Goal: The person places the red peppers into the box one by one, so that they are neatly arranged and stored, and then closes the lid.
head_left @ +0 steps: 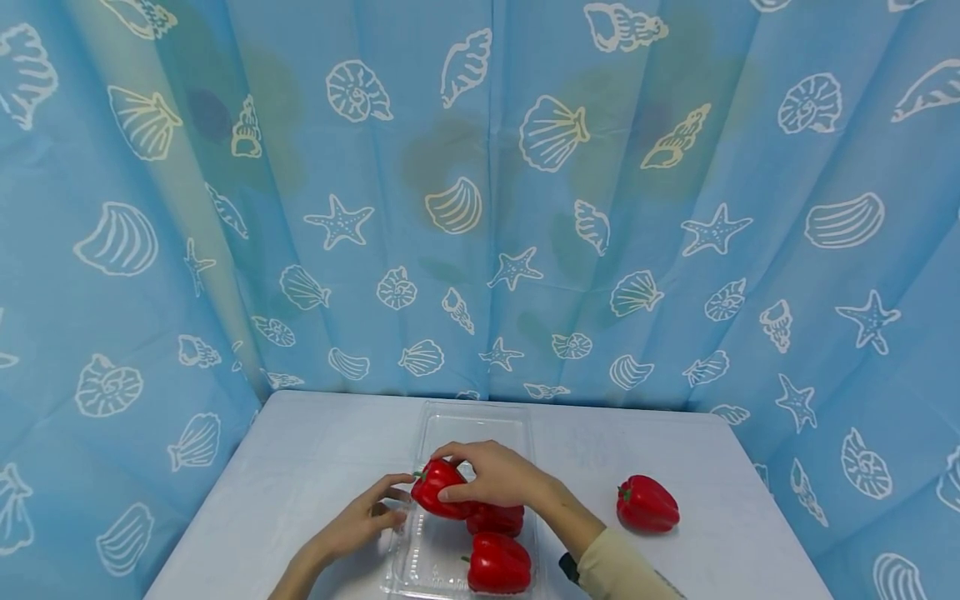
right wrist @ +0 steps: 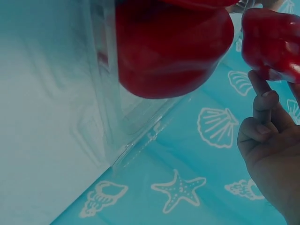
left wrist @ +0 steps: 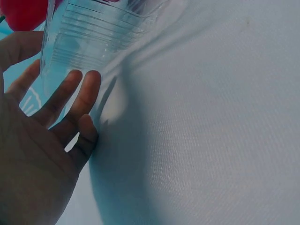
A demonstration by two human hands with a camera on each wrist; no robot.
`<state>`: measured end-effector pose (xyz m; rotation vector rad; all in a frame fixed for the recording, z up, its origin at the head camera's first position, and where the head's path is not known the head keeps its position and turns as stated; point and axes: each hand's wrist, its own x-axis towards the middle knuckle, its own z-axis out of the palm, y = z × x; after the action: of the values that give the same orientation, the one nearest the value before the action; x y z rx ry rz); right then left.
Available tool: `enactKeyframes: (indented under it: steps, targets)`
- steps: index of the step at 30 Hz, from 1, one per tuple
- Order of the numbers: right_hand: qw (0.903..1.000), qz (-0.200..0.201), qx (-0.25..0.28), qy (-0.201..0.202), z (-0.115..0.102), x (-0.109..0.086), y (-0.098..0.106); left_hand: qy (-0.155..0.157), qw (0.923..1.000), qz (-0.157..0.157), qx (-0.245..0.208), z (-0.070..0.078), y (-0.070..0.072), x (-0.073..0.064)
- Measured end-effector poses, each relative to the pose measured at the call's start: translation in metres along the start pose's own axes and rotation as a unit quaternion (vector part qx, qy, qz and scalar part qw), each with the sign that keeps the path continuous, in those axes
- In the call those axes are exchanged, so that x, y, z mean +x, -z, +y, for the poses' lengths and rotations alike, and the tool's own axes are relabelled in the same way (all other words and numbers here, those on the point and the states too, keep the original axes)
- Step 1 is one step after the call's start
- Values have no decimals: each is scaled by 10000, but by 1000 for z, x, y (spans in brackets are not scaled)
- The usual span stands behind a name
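Right hand (head_left: 491,477) grips a glossy red bell pepper (head_left: 432,492) over a clear ribbed plastic box (head_left: 430,557); left hand (head_left: 358,522), fingers spread, is beside its wall; below the right hand sit two matching red peppers (head_left: 498,565); slow lowering should avoid knocking them.

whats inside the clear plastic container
The clear plastic container holds a near red pepper and a farther red pepper, partly covered. The right hand and held pepper cover part of the interior; anything there is unseen.

Glossy peppers (head_left: 498,563), clear smooth plastic container (head_left: 438,557)
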<state>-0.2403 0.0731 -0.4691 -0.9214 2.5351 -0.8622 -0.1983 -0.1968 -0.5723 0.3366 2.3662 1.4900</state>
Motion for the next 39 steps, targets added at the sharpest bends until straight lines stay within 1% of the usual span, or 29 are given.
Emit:
enactKeyframes:
  steps: [3,8,12,16,25,35,39]
  targets:
    - [9999,-27,-118,-78,-4,1,-3,15,9999,-62,-102,-1,1,0]
    - [9989,-46,-421,-190,-8,1,-8,55,9999,-77,-81,-1,0,0]
    - [9975,-35,-682,-195,-9,3,-12,37,10000,-68,-26,0,0,0]
    - [9965,-25,-817,-171,-8,6,-14,-8,10000,-84,19,1,1,0]
    - [9951,-31,-978,-145,-10,9,-18,-141,9998,-145,-66,1,3,-1]
    - [9941,-105,-1066,-156,-8,11,-22,-138,9998,-153,-35,0,3,-1]
    - [9953,-238,-911,-220,-6,11,-22,-73,9999,-144,21,0,3,0]
